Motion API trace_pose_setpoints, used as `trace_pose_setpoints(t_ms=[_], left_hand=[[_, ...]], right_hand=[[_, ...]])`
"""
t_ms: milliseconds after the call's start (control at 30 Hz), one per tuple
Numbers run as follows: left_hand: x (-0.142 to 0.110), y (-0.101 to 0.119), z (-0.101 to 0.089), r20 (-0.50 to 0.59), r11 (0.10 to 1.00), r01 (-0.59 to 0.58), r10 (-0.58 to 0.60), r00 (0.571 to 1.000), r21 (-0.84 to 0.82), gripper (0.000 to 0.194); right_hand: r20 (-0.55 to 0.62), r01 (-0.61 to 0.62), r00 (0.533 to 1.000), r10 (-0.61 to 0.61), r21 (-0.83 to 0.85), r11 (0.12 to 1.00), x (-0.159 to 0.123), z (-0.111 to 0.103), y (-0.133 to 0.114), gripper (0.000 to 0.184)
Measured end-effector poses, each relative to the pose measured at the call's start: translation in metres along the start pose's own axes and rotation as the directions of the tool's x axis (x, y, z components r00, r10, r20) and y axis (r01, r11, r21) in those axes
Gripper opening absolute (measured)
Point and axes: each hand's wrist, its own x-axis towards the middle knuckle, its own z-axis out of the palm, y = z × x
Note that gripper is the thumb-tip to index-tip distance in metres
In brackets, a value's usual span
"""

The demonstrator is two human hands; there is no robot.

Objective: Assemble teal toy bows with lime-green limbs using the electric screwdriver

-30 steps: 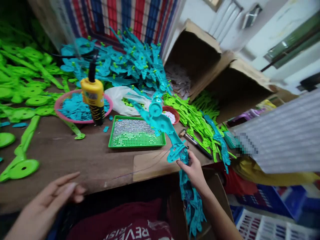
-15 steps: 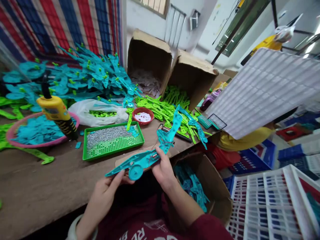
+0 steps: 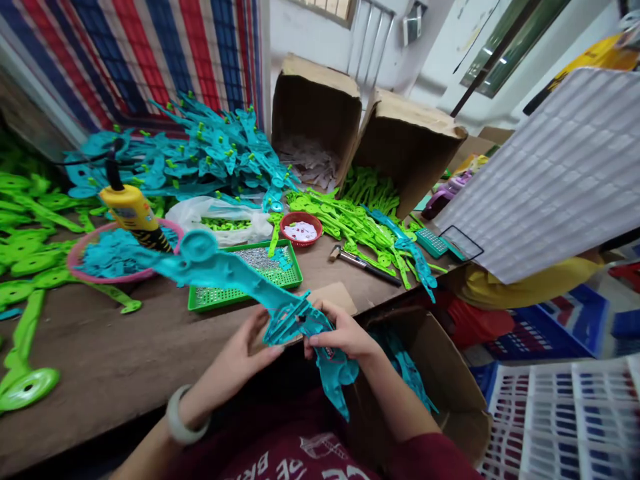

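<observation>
A long teal plastic part (image 3: 240,277), moulded with a round disc at its far end, lies slantwise across my front. My right hand (image 3: 347,337) pinches it near its lower end, thumb on top, by a small metal coil-like piece and a thin wire. My left hand (image 3: 245,353) cups its middle, the thumb at the near edge and the fingers partly hidden behind it. Under the part's far length is a green perforated tray (image 3: 240,300) of small metal pieces. A piece of cardboard (image 3: 337,297) lies on the table (image 3: 145,353) just beyond my hands.
A yellow-handled tool (image 3: 133,213) stands at a pink basket (image 3: 77,267) of teal pieces. Beyond are a red bowl (image 3: 300,241), a hammer (image 3: 365,265) and piled green parts (image 3: 340,220). Below right, an open carton (image 3: 450,373) holds teal parts; a white crate (image 3: 560,413) stands beside it.
The teal part has been turned round: its disc end now points away to the upper left and its other end towards me. My left hand has shifted to its middle.
</observation>
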Motion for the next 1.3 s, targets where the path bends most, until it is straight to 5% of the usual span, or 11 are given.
trace_pose_setpoints(t_ms=[133, 233, 367, 500, 667, 800, 967, 1067, 1167, 1233, 1300], left_hand=[[0.004, 0.004, 0.016, 0.338, 0.98, 0.186, -0.154, 0.928, -0.065, 0.038], [-0.007, -0.001, 0.007, 0.361, 0.938, 0.336, -0.286, 0.887, -0.084, 0.045], [-0.033, -0.009, -0.04, 0.126, 0.934, 0.327, -0.344, 0.93, 0.143, 0.052], [-0.06, -0.018, -0.09, -0.271, 0.809, 0.218, -0.075, 0.96, 0.546, 0.068], [-0.081, -0.014, -0.114, 0.151, 0.739, 0.188, -0.366, 0.918, 0.647, 0.04], [-0.088, 0.0, -0.137, 0.009, 0.694, 0.016, -0.033, 0.999, 0.72, 0.031], [-0.09, -0.012, -0.15, -0.163, 0.634, -0.042, 0.261, 0.951, 0.772, 0.03], [-0.088, -0.023, -0.135, -0.415, 0.818, 0.148, 0.119, 0.902, 0.556, 0.035], [-0.08, -0.02, -0.11, -0.511, 0.967, 0.25, -0.235, 0.827, -0.04, 0.029], [-0.068, -0.011, -0.095, -0.34, 0.77, 0.189, -0.469, 0.815, -0.61, 0.016], [-0.049, 0.0, -0.083, -0.191, 0.509, 0.146, -0.55, 0.813, -0.848, 0.022]], right_hand=[[-0.005, -0.1, 0.995, 0.1, -0.083, 0.992, 0.004, -0.016, -0.004, 0.036], [-0.01, -0.158, 0.987, 0.158, -0.089, 0.983, 0.008, -0.038, -0.009, 0.041], [0.007, -0.223, 0.974, 0.227, -0.142, 0.964, 0.014, -0.068, -0.018, 0.043], [0.079, -0.206, 0.972, 0.221, -0.164, 0.965, 0.021, -0.087, -0.025, 0.046], [0.236, -0.228, 0.919, 0.317, -0.34, 0.912, 0.045, -0.103, -0.031, 0.048], [0.308, -0.001, 0.893, 0.329, -0.728, 0.686, 0.079, -0.109, -0.027, 0.051], [0.289, 0.152, 0.927, 0.237, -0.871, 0.468, 0.107, -0.099, -0.02, 0.045], [0.254, 0.205, 0.96, 0.117, -0.924, 0.324, 0.105, -0.097, -0.024, 0.039], [0.327, 0.324, 0.944, -0.051, -0.945, -0.05, 0.096, -0.095, -0.033, 0.03], [0.423, 0.337, 0.874, -0.239, -0.883, -0.327, 0.09, -0.082, -0.039, 0.024], [0.529, 0.331, 0.729, -0.434, -0.828, -0.453, 0.085, -0.052, -0.04, 0.024]])
